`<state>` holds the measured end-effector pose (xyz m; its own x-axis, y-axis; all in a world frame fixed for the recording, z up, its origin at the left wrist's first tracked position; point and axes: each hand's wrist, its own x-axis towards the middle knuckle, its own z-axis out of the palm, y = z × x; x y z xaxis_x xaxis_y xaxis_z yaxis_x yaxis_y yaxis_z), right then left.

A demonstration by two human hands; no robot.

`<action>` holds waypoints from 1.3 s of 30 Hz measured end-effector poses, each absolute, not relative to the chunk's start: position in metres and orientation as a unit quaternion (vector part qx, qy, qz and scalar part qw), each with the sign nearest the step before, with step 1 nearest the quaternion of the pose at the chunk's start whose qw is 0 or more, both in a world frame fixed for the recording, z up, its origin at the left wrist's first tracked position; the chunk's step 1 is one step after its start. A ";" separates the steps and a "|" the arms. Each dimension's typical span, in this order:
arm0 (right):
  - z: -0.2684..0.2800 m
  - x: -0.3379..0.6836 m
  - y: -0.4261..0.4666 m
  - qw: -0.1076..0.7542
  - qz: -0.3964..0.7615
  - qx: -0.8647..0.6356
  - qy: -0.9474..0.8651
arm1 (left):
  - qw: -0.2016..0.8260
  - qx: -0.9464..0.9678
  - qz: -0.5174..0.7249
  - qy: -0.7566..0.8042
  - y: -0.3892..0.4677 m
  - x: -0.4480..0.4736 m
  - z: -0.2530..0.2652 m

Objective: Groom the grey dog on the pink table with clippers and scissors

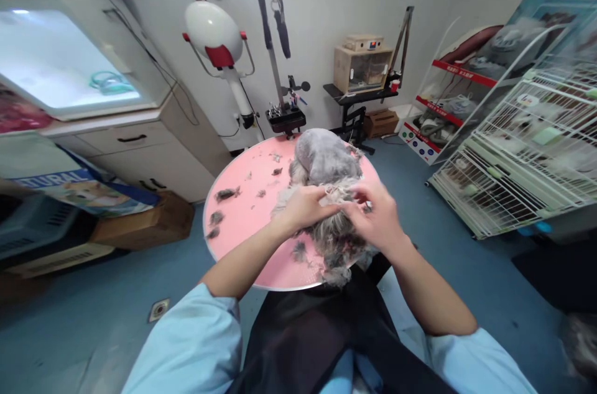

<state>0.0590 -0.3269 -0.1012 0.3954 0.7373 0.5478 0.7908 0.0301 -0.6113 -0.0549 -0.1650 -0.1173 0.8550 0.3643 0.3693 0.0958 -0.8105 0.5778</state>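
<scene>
A grey dog (326, 155) is on a round pink grooming table (252, 220), its back clipped short. Longer, shaggy fur (333, 235) covers the end nearest me. Both hands are at the top of this long fur, close together. My left hand (303, 207) comes from the left, with thumb and fingers closing on a tuft. From the right, my right hand (377, 214) pinches fur between thumb and fingers. The fingertips are partly buried in the fur, so anything small between them is hidden. Loose clumps of cut fur (227, 194) lie on the table's left half.
Behind the table stand a white and red dryer (214, 30) and a grooming post (275, 71) with a tool tray (285, 119). To the right are wire cages (517, 158) with animals inside and a shelf rack (438, 108). A cabinet (125, 145) stands left.
</scene>
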 end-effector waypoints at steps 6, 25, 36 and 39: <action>-0.146 0.058 -0.290 0.462 0.070 -0.693 -0.549 | 0.408 0.880 0.214 0.114 -0.151 -0.062 -0.166; -0.161 0.061 -0.285 0.400 0.108 -0.674 -0.612 | 0.457 0.863 0.196 0.092 -0.124 -0.071 -0.193; -0.168 0.061 -0.284 0.284 0.062 -0.712 -0.639 | 0.451 0.873 0.168 0.080 -0.131 -0.064 -0.201; -0.174 0.069 -0.287 0.311 0.093 -0.689 -0.648 | 0.435 0.881 0.165 0.080 -0.131 -0.064 -0.205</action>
<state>0.0686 -0.2874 -0.1738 0.1438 0.9507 0.2747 0.8355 0.0321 -0.5485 -0.0639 -0.1306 -0.2046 0.9325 0.2856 0.2212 -0.0020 -0.6083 0.7937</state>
